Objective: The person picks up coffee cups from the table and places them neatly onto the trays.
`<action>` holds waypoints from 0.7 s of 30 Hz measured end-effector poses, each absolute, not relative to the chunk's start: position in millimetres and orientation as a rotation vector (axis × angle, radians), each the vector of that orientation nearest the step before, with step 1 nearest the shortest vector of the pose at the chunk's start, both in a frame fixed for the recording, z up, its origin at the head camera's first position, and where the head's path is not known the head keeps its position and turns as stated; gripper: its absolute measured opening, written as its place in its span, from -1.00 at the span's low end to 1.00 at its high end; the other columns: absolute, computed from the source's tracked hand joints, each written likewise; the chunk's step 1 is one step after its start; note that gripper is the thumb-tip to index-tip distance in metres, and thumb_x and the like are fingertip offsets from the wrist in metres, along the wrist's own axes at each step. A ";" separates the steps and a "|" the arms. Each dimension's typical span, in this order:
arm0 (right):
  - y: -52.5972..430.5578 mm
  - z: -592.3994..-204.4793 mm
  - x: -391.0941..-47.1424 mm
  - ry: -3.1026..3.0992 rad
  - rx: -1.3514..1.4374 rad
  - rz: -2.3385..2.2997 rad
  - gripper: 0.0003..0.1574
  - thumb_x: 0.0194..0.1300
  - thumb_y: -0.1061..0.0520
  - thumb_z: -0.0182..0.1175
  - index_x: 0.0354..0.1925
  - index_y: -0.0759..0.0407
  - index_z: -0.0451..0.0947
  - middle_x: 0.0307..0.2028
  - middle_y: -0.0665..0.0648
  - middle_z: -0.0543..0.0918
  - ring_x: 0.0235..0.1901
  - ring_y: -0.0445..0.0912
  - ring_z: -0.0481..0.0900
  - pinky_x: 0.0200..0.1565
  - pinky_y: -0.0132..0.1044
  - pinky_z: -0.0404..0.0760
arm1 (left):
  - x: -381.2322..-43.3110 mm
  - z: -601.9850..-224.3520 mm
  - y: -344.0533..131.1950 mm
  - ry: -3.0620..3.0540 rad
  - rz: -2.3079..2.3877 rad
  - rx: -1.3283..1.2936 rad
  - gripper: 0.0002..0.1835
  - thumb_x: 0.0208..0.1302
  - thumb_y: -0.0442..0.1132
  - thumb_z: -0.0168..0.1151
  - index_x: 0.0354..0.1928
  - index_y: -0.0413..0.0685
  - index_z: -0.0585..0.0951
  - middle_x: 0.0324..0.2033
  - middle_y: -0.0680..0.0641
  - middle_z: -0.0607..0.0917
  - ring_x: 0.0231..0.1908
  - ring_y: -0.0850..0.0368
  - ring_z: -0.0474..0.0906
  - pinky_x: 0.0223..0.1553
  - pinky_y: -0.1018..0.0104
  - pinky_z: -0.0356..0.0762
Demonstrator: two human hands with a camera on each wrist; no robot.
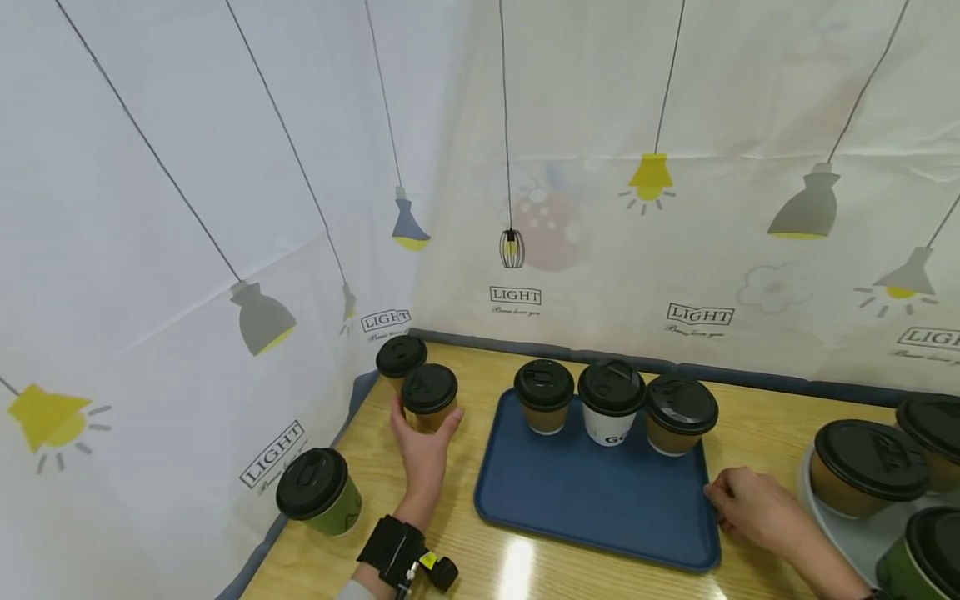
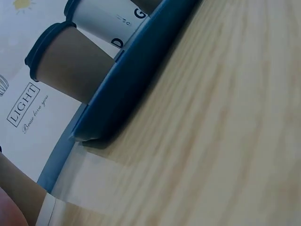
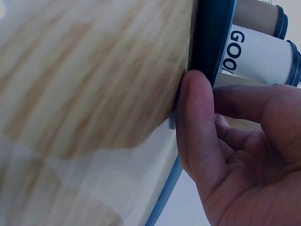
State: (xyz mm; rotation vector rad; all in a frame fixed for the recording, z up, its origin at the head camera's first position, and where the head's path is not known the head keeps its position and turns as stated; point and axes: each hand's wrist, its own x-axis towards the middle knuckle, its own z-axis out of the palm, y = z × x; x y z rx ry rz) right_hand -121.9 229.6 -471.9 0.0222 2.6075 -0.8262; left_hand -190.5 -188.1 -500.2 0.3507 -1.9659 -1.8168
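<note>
Head view: just below the middle, the left hand (image 1: 422,454) has its fingers around a brown cup (image 1: 430,392). At lower right, the right hand (image 1: 759,507) pinches the side of a blue tray (image 1: 588,500) holding three cups (image 1: 606,425).

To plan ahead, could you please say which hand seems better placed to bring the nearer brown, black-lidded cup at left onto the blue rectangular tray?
Probably the left hand: it grips that brown cup, while the right hand, across the blue tray, pinches its rim.
</note>
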 end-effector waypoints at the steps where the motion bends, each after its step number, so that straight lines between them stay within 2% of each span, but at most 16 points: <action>1: 229.6 -472.6 -122.0 2.606 0.022 -0.828 -0.68 0.57 0.18 0.08 -0.37 0.22 0.61 -0.54 0.01 0.61 -0.53 -0.14 0.60 -0.44 -0.21 0.57 | -191.8 -501.1 -187.2 -1.962 -1.823 0.356 0.21 0.14 -0.14 0.61 0.65 -0.10 -0.03 0.59 -0.27 0.00 0.58 -0.24 -0.12 0.50 -0.27 -0.06; 8: 229.8 -473.9 -121.1 2.594 0.033 -0.839 -0.68 0.58 0.19 0.08 -0.37 0.21 0.60 -0.53 0.02 0.60 -0.52 -0.14 0.60 -0.44 -0.21 0.58 | -201.7 -509.6 -179.5 -1.877 -1.882 0.368 0.24 0.16 -0.25 0.60 0.66 -0.13 -0.11 0.60 -0.26 -0.02 0.58 -0.24 -0.08 0.50 -0.28 -0.03; 13: 232.0 -474.0 -119.4 2.603 0.029 -0.815 -0.68 0.58 0.18 0.08 -0.37 0.21 0.60 -0.53 0.01 0.60 -0.52 -0.13 0.58 -0.45 -0.22 0.54 | -212.4 -516.7 -174.0 -1.822 -1.891 0.363 0.26 0.15 -0.28 0.60 0.66 -0.13 -0.14 0.61 -0.24 -0.02 0.57 -0.19 -0.03 0.51 -0.21 -0.01; 21: 233.9 -471.4 -120.7 2.609 0.022 -0.811 -0.69 0.57 0.19 0.07 -0.34 0.24 0.61 -0.53 0.01 0.60 -0.53 -0.13 0.58 -0.44 -0.21 0.55 | -223.2 -517.8 -165.3 -1.771 -1.858 0.293 0.21 0.13 -0.35 0.60 0.65 -0.09 -0.06 0.54 -0.18 0.16 0.52 -0.10 0.13 0.50 -0.13 0.06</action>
